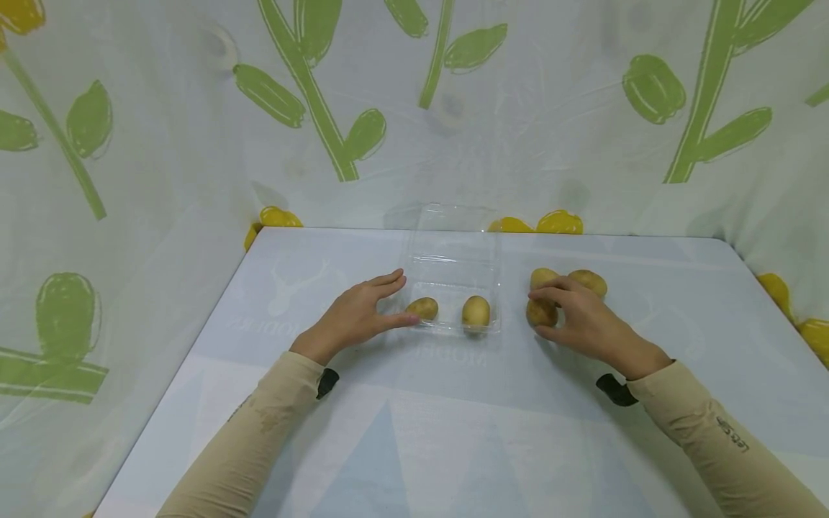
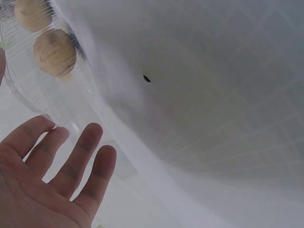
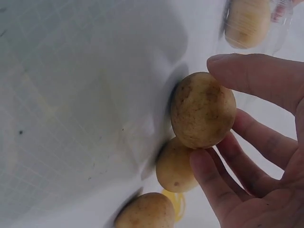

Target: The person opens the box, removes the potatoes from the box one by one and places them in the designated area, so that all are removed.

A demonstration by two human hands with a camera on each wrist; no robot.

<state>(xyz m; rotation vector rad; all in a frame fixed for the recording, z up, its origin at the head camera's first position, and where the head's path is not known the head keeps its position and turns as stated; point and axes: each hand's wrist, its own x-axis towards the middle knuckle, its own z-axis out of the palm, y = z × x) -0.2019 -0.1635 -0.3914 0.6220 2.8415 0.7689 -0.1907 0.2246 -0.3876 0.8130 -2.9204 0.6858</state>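
A clear plastic clamshell box (image 1: 453,272) stands with its lid raised at the back. One potato (image 1: 423,309) lies in its left front part, another potato (image 1: 476,312) in its right front part. My left hand (image 1: 352,315) is at the box's left side, fingers extended, thumb at the front left corner; in the left wrist view its fingertips (image 2: 61,133) are at the box edge. To the right of the box, my right hand (image 1: 592,327) pinches a brownish potato (image 3: 202,111) between thumb and fingers. Whether that potato still touches the table is unclear.
Behind the pinched potato are two more potatoes, a paler potato (image 1: 542,277) and a potato (image 1: 589,283) partly behind the right hand. All this is on a white-and-blue patterned table (image 1: 414,446). A leaf-printed curtain (image 1: 518,144) hangs along the table's back edge.
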